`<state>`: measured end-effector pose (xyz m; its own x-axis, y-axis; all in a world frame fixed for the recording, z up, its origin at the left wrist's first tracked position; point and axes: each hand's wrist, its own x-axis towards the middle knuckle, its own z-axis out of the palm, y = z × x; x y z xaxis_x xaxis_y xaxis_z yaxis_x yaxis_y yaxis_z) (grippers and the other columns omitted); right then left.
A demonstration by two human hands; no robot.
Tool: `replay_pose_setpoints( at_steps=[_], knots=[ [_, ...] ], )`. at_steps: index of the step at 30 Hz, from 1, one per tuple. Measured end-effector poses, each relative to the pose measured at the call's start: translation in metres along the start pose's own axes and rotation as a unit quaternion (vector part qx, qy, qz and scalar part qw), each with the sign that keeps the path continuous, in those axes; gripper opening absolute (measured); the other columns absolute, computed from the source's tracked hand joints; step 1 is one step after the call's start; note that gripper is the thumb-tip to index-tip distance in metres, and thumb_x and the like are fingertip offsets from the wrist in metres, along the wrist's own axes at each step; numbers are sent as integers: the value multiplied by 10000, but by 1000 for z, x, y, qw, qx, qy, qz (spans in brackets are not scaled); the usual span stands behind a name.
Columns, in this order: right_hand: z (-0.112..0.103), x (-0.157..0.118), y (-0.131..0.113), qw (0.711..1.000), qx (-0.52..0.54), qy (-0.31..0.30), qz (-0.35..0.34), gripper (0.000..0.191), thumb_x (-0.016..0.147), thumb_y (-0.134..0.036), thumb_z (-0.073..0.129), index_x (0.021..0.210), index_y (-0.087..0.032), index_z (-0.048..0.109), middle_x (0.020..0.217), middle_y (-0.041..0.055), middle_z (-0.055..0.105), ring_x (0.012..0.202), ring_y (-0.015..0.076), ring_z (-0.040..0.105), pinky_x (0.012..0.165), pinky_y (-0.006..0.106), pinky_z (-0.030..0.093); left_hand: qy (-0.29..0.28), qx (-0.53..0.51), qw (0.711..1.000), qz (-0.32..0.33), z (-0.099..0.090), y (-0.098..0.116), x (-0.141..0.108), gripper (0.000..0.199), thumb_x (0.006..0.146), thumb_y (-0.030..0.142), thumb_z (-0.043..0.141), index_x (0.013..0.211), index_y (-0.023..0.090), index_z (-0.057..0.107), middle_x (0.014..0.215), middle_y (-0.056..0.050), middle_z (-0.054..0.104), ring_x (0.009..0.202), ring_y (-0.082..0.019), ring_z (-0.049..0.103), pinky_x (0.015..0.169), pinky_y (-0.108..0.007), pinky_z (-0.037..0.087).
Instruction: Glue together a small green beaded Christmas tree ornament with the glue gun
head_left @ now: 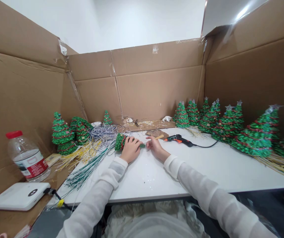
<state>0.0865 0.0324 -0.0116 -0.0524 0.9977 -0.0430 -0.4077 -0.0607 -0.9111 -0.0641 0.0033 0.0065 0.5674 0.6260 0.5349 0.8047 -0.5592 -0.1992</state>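
Note:
A small green Christmas tree (119, 142) with red garland lies on its side on the white table, its tip toward the right. My left hand (131, 149) is wrapped over the tree and holds it down. Close to the tip, my right hand (155, 148) has its fingers curled into a pinch; what they hold, if anything, is too small to make out. A tan stick (159, 136) shows just behind the right hand, over a brown pad (150, 133). To the right lies a black and orange glue gun (178, 139) with its cord.
Several finished trees with star tops (256, 134) stand on the right, and more trees (62, 132) on the left. Loose green wires (88, 170) and yellow wires (82, 153) spread left. A water bottle (29, 158) and white power bank (19, 196) sit at far left. Cardboard walls (157, 86) enclose the table.

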Motion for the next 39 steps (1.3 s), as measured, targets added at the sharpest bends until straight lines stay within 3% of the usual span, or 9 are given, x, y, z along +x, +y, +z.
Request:
replay_pose_setpoints(
  at_steps=[10, 19, 30, 39],
  knots=[
    [0, 0, 1, 1000, 23, 9, -4, 139, 679, -313, 454, 746, -197, 488, 373, -52, 458, 376, 102, 412, 409, 184, 296, 1, 1, 1000, -1, 0, 0, 0, 265, 791, 200, 478, 1019, 282, 585, 967, -22, 610, 1004, -226, 439, 936, -432, 274],
    [-2, 2, -2, 999, 39, 11, -8, 175, 643, -362, 473, 711, -202, 493, 393, -62, 435, 402, 103, 419, 429, 196, 323, -13, 0, 1000, -9, 0, 0, 0, 357, 796, 205, 460, 1134, 290, 539, 1003, -34, 606, 1031, -241, 432, 948, -444, 262],
    [3, -3, -4, 999, 9, -35, -23, 143, 594, -326, 485, 639, -191, 504, 372, -69, 415, 395, 81, 371, 426, 188, 253, 9, -4, 1000, -11, -1, 1, 1, 170, 825, 225, 446, 939, 232, 572, 951, -20, 623, 988, -218, 446, 928, -411, 279],
    [3, -8, -8, 998, 9, -55, -43, 100, 583, -292, 501, 590, -195, 481, 348, -118, 206, 359, 55, 231, 401, 189, 176, 26, -14, 999, -16, -2, 1, 2, 140, 842, 215, 420, 844, 213, 560, 887, -21, 623, 962, -207, 450, 902, -390, 296]
  ],
)
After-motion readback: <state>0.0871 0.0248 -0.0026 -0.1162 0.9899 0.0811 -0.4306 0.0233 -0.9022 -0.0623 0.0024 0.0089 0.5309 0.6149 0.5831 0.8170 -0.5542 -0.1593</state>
